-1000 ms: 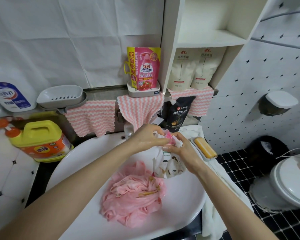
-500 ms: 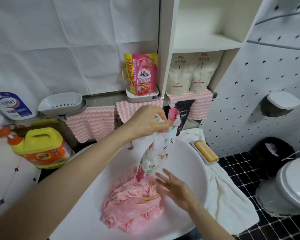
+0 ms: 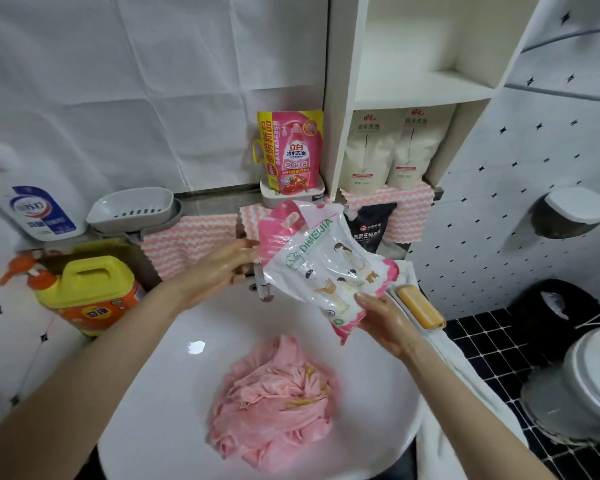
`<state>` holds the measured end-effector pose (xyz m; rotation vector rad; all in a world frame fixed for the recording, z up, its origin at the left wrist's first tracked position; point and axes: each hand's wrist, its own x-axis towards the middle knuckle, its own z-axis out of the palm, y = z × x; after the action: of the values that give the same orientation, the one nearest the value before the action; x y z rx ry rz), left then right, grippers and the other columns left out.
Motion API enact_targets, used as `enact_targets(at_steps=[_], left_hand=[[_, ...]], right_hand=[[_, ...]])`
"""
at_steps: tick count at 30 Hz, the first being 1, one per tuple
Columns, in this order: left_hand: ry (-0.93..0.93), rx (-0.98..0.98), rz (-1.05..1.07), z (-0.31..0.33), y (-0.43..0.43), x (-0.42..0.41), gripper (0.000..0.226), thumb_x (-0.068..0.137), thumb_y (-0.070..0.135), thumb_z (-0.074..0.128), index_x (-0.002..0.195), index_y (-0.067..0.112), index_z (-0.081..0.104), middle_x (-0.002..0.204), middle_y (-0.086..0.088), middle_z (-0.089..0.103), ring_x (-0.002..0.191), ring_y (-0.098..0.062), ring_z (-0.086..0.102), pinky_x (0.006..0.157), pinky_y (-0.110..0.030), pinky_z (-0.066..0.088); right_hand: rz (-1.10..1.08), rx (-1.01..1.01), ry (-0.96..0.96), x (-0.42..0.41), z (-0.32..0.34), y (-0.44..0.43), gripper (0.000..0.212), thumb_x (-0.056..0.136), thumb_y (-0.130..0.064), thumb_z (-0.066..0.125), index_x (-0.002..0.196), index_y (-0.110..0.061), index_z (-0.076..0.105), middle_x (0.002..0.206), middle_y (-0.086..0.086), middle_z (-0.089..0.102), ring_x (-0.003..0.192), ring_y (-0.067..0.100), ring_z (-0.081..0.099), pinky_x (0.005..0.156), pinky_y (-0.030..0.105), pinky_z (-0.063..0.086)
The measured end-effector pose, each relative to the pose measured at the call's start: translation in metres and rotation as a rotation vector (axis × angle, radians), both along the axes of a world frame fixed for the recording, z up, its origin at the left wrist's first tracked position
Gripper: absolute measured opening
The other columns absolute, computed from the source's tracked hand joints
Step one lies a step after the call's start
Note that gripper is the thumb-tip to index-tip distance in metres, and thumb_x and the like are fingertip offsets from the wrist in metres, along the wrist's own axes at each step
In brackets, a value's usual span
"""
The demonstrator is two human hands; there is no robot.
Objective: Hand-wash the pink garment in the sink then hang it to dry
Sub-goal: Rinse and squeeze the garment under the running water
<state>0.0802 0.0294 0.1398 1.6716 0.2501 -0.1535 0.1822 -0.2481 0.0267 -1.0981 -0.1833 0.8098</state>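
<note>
This is a home bathroom used for laundry. A white ceramic sink [image 3: 160, 368] with a metal tap [image 3: 262, 289] fills the lower centre, and a toilet [image 3: 593, 372] stands at the right edge on a floor of small black tiles [image 3: 482, 334]. The right wall [image 3: 520, 140] has white tiles with black diamonds. A yellow-capped detergent jug [image 3: 87, 292] stands at the left, a grey soap dish [image 3: 132, 207] sits on the ledge behind the basin, and a bar of soap [image 3: 418, 306] lies to its right. Refill pouches [image 3: 368, 150] stand in a white shelf unit [image 3: 420, 88], and pink-and-white cloths [image 3: 184, 237] hang below.
</note>
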Motion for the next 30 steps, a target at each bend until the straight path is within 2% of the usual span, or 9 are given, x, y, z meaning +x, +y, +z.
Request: enact_targets(at_steps=[2,4,5,7,9,12,19,26,30], left_hand=[[-0.006,-0.061,-0.076,-0.009,0.002,-0.007,0.06,0.064,0.041,0.079,0.116,0.02,0.058,0.096,0.014,0.065,0.082,-0.001,0.056,0.072,-0.016,0.044],[-0.026,-0.027,-0.056,-0.015,-0.005,-0.012,0.037,0.077,0.025,0.072,0.111,0.019,0.057,0.087,0.017,0.069,0.083,0.001,0.06,0.072,-0.013,0.046],[-0.04,0.001,-0.014,-0.017,-0.008,-0.014,0.022,0.085,0.014,0.063,0.107,0.018,0.058,0.084,0.014,0.07,0.081,-0.001,0.062,0.073,-0.013,0.048],[-0.074,0.006,0.049,-0.024,-0.012,-0.016,0.018,0.09,0.0,0.055,0.103,0.01,0.061,0.088,-0.004,0.071,0.082,-0.009,0.067,0.075,-0.018,0.051],[-0.101,0.0,0.098,-0.029,-0.012,-0.016,0.023,0.084,0.0,0.062,0.106,0.005,0.062,0.096,-0.013,0.07,0.09,-0.017,0.068,0.08,-0.02,0.053],[-0.129,0.051,0.181,-0.032,-0.013,-0.013,0.028,0.081,0.001,0.067,0.109,0.007,0.062,0.1,-0.003,0.068,0.094,-0.012,0.064,0.084,-0.015,0.05],[-0.159,0.049,0.217,-0.037,-0.012,-0.015,0.026,0.079,0.001,0.071,0.095,0.02,0.064,0.092,0.003,0.071,0.086,-0.01,0.065,0.086,-0.023,0.049],[-0.168,0.066,0.242,-0.038,-0.01,-0.014,0.027,0.076,0.001,0.074,0.093,0.019,0.063,0.091,-0.001,0.069,0.078,-0.007,0.063,0.079,-0.017,0.049],[-0.173,0.077,0.238,-0.039,-0.008,-0.014,0.028,0.075,0.001,0.074,0.096,0.017,0.064,0.096,-0.005,0.07,0.085,-0.011,0.064,0.087,-0.024,0.048]], right_hand=[[-0.007,-0.065,-0.052,0.009,0.011,-0.009,0.106,0.044,-0.032,0.095,0.13,0.004,0.046,0.126,0.022,0.06,0.114,0.04,0.058,0.095,0.05,0.048],[-0.016,-0.099,-0.079,0.019,0.021,-0.018,0.106,0.043,-0.031,0.095,0.13,0.003,0.046,0.126,0.021,0.06,0.115,0.04,0.058,0.095,0.05,0.049],[-0.016,-0.12,-0.097,0.024,0.025,-0.021,0.106,0.043,-0.032,0.095,0.131,0.003,0.047,0.126,0.02,0.06,0.114,0.04,0.058,0.091,0.048,0.052],[-0.008,-0.161,-0.146,0.031,0.037,-0.025,0.105,0.043,-0.035,0.095,0.13,0.002,0.049,0.125,0.019,0.062,0.112,0.038,0.06,0.084,0.042,0.055],[0.0,-0.202,-0.21,0.038,0.05,-0.028,0.105,0.042,-0.038,0.094,0.129,0.001,0.051,0.122,0.019,0.064,0.11,0.039,0.062,0.082,0.04,0.056],[0.042,-0.238,-0.275,0.045,0.069,-0.033,0.102,0.044,-0.039,0.093,0.128,-0.001,0.05,0.122,0.018,0.064,0.109,0.039,0.062,0.086,0.042,0.055],[0.068,-0.352,-0.375,0.053,0.098,-0.032,0.106,0.036,-0.043,0.095,0.123,0.001,0.053,0.116,0.017,0.067,0.102,0.035,0.066,0.075,0.034,0.057],[0.068,-0.416,-0.471,0.054,0.125,-0.02,0.1,0.028,-0.047,0.094,0.114,-0.009,0.057,0.107,0.008,0.072,0.093,0.027,0.07,0.071,0.029,0.058],[0.082,-0.437,-0.494,0.054,0.135,-0.011,0.1,0.024,-0.048,0.094,0.11,-0.012,0.058,0.104,0.005,0.073,0.087,0.024,0.071,0.068,0.026,0.058]])
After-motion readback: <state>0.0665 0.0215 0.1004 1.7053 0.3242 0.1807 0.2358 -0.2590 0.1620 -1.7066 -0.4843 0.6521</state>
